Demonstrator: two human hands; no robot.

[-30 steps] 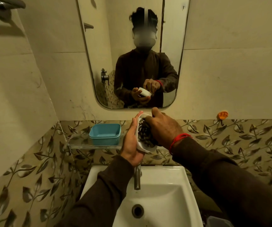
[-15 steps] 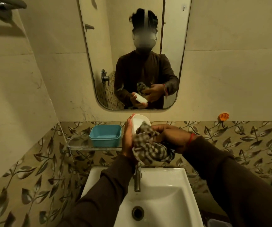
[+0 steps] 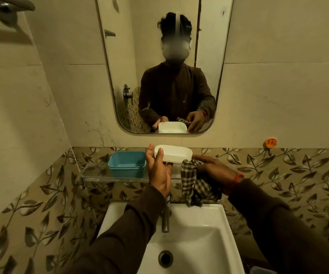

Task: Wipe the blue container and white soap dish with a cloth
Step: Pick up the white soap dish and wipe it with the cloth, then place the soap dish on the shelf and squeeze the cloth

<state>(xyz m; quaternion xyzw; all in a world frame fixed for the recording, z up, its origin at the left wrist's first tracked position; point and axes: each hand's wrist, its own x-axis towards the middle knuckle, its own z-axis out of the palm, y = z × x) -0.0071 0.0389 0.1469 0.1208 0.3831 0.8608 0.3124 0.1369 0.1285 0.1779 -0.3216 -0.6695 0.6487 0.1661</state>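
flanking soap dish (image 3: 173, 153): blue container (image 3: 127, 164), cloth (image 3: 194, 182)

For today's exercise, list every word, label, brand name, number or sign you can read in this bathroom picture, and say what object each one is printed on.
None: no readable text appears anywhere.
White soap dish: plain, no lettering visible.
Blue container: plain, no label visible.
Checked cloth: pattern only, no writing.
Sink, tap and orange wall hook: no brand mark can be made out.

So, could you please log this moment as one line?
left hand: holds white soap dish | right hand: holds cloth | blue container: on shelf
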